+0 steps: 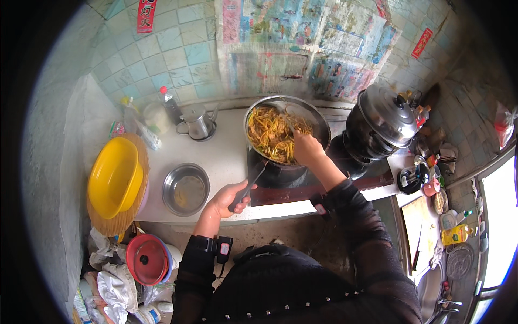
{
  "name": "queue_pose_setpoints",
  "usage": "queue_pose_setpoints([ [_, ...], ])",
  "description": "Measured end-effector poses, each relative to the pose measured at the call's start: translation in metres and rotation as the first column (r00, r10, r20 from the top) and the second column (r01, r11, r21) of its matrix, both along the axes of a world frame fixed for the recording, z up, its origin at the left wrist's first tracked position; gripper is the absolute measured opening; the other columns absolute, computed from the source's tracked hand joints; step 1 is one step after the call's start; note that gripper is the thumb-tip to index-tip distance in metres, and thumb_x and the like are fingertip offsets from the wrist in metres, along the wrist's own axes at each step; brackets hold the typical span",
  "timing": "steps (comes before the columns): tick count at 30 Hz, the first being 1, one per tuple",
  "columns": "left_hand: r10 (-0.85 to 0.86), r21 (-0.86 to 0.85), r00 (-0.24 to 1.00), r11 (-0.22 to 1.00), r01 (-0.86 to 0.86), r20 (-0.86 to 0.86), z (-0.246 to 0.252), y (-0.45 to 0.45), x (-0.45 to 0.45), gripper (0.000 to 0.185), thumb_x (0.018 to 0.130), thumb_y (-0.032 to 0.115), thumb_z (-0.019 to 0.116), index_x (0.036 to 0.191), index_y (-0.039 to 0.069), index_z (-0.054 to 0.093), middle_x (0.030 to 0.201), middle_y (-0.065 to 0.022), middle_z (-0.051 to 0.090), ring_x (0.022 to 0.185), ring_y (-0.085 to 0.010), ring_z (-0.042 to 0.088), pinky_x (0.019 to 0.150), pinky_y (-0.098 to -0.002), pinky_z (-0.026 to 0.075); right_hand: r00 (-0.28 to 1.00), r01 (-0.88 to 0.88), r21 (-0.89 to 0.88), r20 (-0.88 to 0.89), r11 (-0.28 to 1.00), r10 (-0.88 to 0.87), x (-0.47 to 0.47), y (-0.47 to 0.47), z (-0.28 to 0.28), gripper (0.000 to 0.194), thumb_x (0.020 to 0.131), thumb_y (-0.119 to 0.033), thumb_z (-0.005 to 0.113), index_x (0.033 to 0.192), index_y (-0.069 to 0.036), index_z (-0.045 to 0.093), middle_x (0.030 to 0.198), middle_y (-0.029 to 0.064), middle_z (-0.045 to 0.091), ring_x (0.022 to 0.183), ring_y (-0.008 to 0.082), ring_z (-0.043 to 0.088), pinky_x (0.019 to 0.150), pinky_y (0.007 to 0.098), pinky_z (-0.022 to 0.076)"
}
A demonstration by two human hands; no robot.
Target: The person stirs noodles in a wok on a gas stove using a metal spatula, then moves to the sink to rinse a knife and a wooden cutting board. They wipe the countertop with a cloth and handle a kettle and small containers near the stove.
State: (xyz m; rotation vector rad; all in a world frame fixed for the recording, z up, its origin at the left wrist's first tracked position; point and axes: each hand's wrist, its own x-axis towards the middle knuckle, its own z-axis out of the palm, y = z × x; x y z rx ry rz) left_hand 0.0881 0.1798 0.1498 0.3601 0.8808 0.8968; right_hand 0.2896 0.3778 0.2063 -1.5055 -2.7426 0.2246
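Observation:
A deep frying pan (323, 133) stands on the gas stove, filled with yellow-green strips of food (265, 133) mixed with brown pieces. My left hand (231, 199) grips the pan's dark handle (254, 181) from the near left side. Over the pan's right part, my right hand (308, 148) is closed on a metal utensil (288, 121), whose lower end is down in the food and hidden. Left of the pan, a steel bowl (187, 210) with a little residue in it rests on the white counter (226, 158).
A lidded steel pot (384, 117) stands on the right burner. At the left are a yellow basin (115, 178), a metal teapot (197, 121) and a red-capped bottle (171, 106). A cutting board with a knife (417, 239) and a sink (431, 291) lie at the right.

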Motion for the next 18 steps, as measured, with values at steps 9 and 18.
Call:
queue_pose_setpoints([
  [9,0.007,-0.011,1.0,1.0,-0.007,0.028,-0.002,0.001,0.0,0.038,0.096,0.041,0.046,0.114,0.008,0.052,0.067,-0.0007,0.049,0.047,-0.0068,0.039,0.04,-0.0195,0.029,0.978,-0.175,0.159,0.137,0.972,0.154,0.074,-0.026,0.065,0.036,0.085,-0.007,0.045,0.12,-0.005,0.049,0.086,0.0193,0.065,0.079,0.0362,0.066,0.065,0.0436,0.0544],
  [18,0.034,-0.025,0.999,0.999,-0.034,0.003,-0.001,0.001,0.002,0.039,0.096,0.04,0.046,0.117,0.008,0.052,0.065,0.0004,0.049,0.044,-0.0063,0.038,0.039,-0.0196,0.029,0.993,-0.041,0.027,-0.107,0.999,0.044,0.012,-0.008,0.007,0.03,0.087,-0.007,0.043,0.116,-0.003,0.049,0.09,0.0227,0.064,0.082,0.0405,0.065,0.072,0.047,0.0533],
])
